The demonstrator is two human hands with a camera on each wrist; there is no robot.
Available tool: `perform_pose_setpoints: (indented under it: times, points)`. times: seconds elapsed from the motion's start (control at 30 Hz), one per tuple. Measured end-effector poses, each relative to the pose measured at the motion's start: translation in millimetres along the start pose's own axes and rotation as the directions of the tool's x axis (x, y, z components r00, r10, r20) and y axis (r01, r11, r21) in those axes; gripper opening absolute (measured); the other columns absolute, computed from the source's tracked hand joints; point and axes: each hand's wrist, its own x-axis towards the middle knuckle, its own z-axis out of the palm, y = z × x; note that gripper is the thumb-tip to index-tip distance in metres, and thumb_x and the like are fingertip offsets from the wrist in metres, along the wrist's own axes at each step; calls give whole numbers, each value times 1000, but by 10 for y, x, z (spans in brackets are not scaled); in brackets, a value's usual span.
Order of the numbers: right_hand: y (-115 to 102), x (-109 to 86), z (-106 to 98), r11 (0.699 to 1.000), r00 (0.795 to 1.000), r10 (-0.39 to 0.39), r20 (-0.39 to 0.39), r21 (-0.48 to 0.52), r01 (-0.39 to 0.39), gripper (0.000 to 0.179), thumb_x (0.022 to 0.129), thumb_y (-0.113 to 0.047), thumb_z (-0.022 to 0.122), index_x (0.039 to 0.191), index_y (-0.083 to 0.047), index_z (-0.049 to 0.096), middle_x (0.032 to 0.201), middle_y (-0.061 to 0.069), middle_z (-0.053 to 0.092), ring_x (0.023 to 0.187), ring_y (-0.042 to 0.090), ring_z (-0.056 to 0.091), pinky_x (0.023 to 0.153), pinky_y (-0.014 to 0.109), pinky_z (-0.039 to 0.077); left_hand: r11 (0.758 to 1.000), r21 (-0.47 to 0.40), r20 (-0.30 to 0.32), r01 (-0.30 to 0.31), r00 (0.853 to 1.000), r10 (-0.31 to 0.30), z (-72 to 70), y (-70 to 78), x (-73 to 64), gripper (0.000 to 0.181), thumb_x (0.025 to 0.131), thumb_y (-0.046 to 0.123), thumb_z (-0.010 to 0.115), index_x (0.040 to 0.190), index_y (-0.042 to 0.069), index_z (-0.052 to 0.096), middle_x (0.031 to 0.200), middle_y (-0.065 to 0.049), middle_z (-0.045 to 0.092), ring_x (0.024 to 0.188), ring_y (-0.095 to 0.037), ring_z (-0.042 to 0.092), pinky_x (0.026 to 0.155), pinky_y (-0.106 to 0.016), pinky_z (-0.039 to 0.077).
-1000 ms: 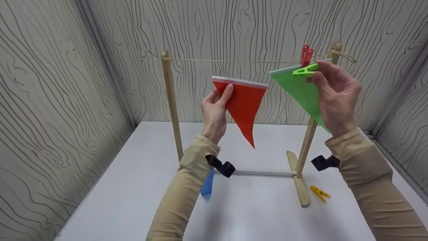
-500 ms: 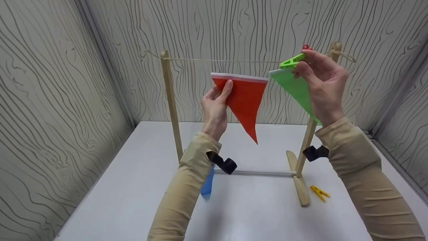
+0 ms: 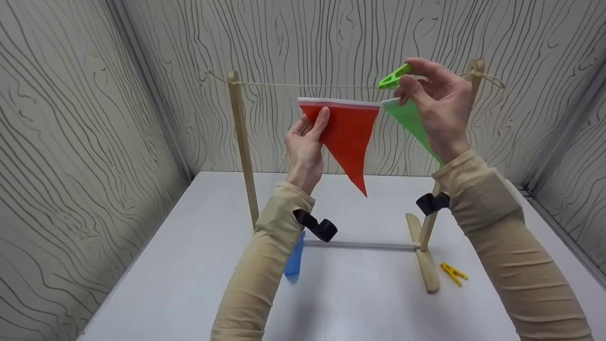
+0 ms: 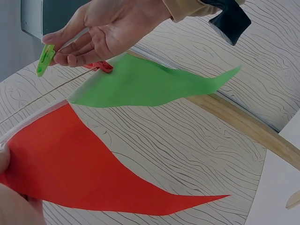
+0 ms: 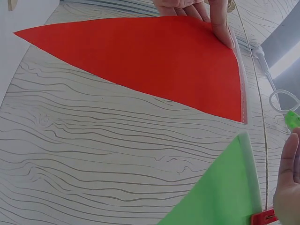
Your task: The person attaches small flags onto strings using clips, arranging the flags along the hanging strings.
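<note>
Noted a red flag [image 3: 350,137] pinched in left hand [image 3: 305,151], between the posts [image 3: 241,132], just below and apart from the string [image 3: 274,85], with long axis running down, crosswise to it. Found a green clip [image 4: 46,60] pinched in right hand [image 3: 440,102], just above the string. Judged the flag's upper right corner nearer to right hand.

In the head view, the right hand [image 3: 438,106] hides the red clip [image 4: 106,67] and part of the green flag [image 3: 408,118]; the left sleeve [image 3: 255,279] covers the foot of the left post [image 3: 244,151] and part of a blue piece [image 3: 294,259]. Picture edges crop the left hand [image 4: 19,206] and green clip [image 5: 293,120] in the wrist views.
</note>
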Motion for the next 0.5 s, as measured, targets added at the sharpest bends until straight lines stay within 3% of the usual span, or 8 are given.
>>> perform_pose_setpoints:
  times: [0.17, 0.5]
  points:
    - [13, 48, 59, 999, 999, 33, 13, 13, -33, 23, 87, 3, 73, 110, 3, 72, 93, 6, 73, 64, 13, 66, 58, 20, 54, 1000, -22, -3, -7, 1000, 7, 31, 13, 13, 34, 94, 8, 70, 125, -3, 64, 112, -14, 72, 100, -19, 68, 107, -37, 53]
    - [20, 114, 131, 996, 995, 67, 70, -61, -62, 22, 91, -2, 71, 112, -3, 72, 97, 4, 68, 50, 9, 57, 44, 18, 44, 1000, -16, 6, -10, 1000, 10, 84, 27, 20, 35, 94, 10, 70, 126, -2, 64, 116, -16, 72, 100, -18, 68, 106, -34, 53]
